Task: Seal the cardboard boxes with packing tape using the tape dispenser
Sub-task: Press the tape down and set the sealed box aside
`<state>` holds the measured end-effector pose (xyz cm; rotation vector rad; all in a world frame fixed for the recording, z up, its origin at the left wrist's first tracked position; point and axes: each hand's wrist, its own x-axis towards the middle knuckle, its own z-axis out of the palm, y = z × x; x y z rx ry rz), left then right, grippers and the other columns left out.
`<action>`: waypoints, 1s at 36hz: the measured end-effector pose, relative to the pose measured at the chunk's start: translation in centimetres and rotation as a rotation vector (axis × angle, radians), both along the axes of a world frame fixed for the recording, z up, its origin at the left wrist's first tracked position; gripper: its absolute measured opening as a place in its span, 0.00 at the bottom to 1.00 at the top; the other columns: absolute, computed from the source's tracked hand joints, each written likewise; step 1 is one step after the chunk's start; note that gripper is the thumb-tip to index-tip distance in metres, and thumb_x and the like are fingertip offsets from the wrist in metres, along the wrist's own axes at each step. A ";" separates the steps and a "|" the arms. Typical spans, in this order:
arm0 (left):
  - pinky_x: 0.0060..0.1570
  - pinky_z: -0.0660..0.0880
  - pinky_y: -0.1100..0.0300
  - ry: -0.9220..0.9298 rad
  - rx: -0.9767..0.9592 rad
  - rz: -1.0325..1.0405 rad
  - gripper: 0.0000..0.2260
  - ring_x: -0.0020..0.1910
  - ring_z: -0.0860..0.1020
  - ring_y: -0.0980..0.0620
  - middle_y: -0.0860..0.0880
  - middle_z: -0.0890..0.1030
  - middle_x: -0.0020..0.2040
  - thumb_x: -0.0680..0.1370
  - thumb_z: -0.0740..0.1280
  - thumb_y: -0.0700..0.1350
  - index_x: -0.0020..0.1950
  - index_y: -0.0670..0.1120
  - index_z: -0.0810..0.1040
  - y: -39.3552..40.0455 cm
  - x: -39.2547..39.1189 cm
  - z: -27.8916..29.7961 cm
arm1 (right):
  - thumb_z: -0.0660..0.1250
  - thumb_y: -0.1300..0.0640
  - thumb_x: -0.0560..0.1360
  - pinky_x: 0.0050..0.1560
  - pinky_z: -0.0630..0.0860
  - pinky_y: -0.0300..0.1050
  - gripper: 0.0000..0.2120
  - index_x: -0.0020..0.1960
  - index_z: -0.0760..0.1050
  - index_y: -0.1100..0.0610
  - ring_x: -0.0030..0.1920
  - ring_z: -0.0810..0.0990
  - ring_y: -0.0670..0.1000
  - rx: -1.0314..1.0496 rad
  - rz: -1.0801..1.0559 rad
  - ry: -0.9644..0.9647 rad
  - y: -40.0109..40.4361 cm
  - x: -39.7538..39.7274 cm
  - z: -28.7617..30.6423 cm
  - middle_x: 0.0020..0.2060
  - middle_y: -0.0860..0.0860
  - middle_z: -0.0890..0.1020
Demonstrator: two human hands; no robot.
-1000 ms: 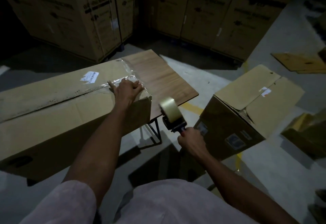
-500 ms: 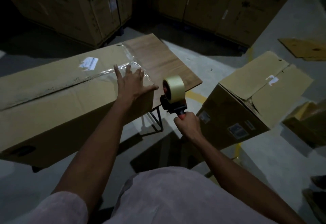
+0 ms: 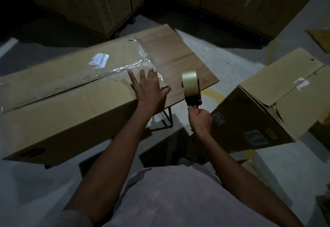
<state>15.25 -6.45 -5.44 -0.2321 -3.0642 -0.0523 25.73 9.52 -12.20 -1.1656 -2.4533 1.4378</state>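
Two hands in play, and I'm watching the left hand (image 3: 149, 88) lie flat on the long box (image 3: 71, 101) at its right end, fingers straight and spread, pressing the clear tape (image 3: 141, 62) by the corner. Right hand (image 3: 200, 121) is wrapped tight round the orange handle of the dispenser (image 3: 191, 88), roll up, hovering at about three o'clock from that corner, over the edge of the table (image 3: 178, 62). It isn't touching the box.

From here I judge the step is smoothing and bedding the tape end, then another run. To do it well I'd keep that palm flat and sweep outward so no bubbles stay under the film, then bring the dispenser in low and square to the seam, which runs off toward nine o'clock and looks untaped for most of its length.

Second box (image 3: 267, 101) sits at four o'clock on the floor, flaps looking loose.
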 end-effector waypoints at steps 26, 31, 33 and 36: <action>0.73 0.59 0.30 -0.015 -0.123 0.333 0.39 0.80 0.59 0.37 0.44 0.58 0.82 0.80 0.53 0.67 0.83 0.44 0.54 4.5 1.6 -3.4 | 0.69 0.53 0.82 0.73 0.66 0.63 0.27 0.73 0.64 0.66 0.74 0.70 0.64 0.103 0.286 -0.221 2.9 -18.8 -6.4 0.71 0.63 0.72; 0.73 0.59 0.30 -0.085 -0.037 0.346 0.33 0.80 0.58 0.37 0.43 0.58 0.82 0.80 0.50 0.57 0.82 0.43 0.56 4.9 1.4 -2.8 | 0.71 0.57 0.80 0.74 0.65 0.64 0.28 0.73 0.63 0.65 0.73 0.70 0.64 0.095 0.374 -0.262 2.4 -19.6 -7.5 0.72 0.63 0.71; 0.73 0.57 0.30 -0.101 -0.010 0.336 0.33 0.80 0.58 0.38 0.43 0.59 0.82 0.77 0.46 0.50 0.82 0.43 0.56 4.7 1.4 -2.5 | 0.71 0.57 0.80 0.73 0.65 0.65 0.28 0.73 0.63 0.65 0.73 0.70 0.65 0.098 0.393 -0.265 2.4 -20.0 -7.6 0.72 0.64 0.72; 0.75 0.45 0.34 -0.176 0.051 0.315 0.36 0.82 0.47 0.40 0.44 0.49 0.84 0.75 0.53 0.47 0.83 0.44 0.47 4.4 1.4 -2.3 | 0.71 0.60 0.79 0.72 0.69 0.64 0.26 0.72 0.66 0.64 0.71 0.72 0.65 0.066 0.455 -0.252 2.4 -20.5 -7.8 0.69 0.63 0.74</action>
